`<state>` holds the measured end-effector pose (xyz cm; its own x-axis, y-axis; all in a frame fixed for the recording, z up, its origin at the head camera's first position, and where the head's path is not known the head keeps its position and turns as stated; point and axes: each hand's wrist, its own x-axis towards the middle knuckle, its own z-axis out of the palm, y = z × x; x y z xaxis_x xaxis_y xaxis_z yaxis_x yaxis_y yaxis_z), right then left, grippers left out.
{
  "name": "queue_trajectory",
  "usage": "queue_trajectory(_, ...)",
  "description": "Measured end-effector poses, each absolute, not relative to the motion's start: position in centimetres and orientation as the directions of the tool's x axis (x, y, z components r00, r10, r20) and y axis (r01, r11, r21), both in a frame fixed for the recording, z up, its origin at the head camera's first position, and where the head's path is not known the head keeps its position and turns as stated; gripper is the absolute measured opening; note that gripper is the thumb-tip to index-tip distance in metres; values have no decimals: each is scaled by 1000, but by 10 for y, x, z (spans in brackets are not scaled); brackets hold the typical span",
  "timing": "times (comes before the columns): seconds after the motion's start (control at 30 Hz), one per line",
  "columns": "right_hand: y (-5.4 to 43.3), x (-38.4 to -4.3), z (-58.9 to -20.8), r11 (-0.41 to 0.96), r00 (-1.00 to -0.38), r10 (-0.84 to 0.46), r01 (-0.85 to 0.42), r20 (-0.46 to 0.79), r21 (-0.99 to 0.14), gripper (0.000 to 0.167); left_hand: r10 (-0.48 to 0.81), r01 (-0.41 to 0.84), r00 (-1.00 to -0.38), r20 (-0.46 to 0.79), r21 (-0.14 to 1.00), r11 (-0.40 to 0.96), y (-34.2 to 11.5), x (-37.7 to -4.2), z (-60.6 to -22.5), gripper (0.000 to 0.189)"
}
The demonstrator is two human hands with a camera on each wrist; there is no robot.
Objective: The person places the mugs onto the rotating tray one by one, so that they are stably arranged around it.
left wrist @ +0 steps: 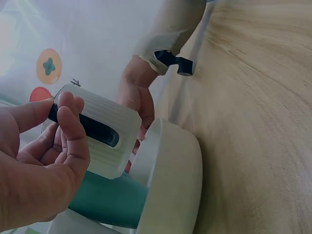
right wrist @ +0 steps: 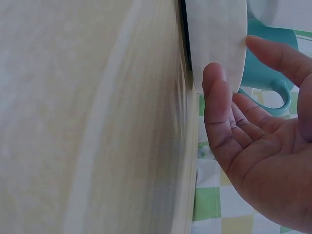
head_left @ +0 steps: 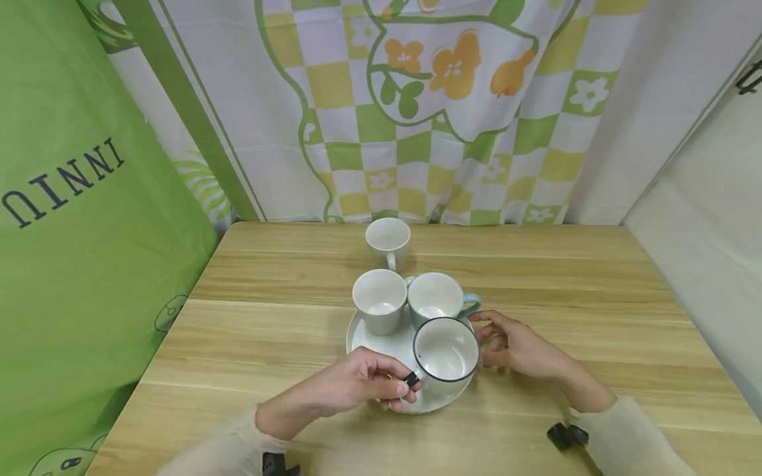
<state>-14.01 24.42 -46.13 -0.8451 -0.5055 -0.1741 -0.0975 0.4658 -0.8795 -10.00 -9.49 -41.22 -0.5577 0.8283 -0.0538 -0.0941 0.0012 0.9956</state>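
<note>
My left hand (head_left: 381,380) pinches the black-striped handle (left wrist: 100,130) of a white ribbed mug (left wrist: 105,105) with a dark rim. That mug is over the near right part of the round white plate (head_left: 389,345), its base close to the plate's rim. On the right side, my right hand (head_left: 516,344) is beside the plate, fingers loosely bent. In the right wrist view, its fingertips (right wrist: 214,73) lie right at the plate's outer wall. A teal mug (head_left: 437,297) and a plain white mug (head_left: 381,301) stand on the plate behind the dark-rimmed one.
Another white mug (head_left: 388,241) stands behind the plate, its handle facing me. The wooden table (head_left: 256,337) meets a patterned curtain (head_left: 476,165) at the back. A green cloth (head_left: 89,264) hangs at the left and a pale sheet (head_left: 708,185) at the right.
</note>
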Motion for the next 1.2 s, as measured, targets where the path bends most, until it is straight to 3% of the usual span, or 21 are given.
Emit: queue_trajectory(1.2, 244, -140, -460, 453, -842, -510, -90, -175, -887, 72, 751, -214, -621, -224, 970, 113, -85, -104, -441, 31)
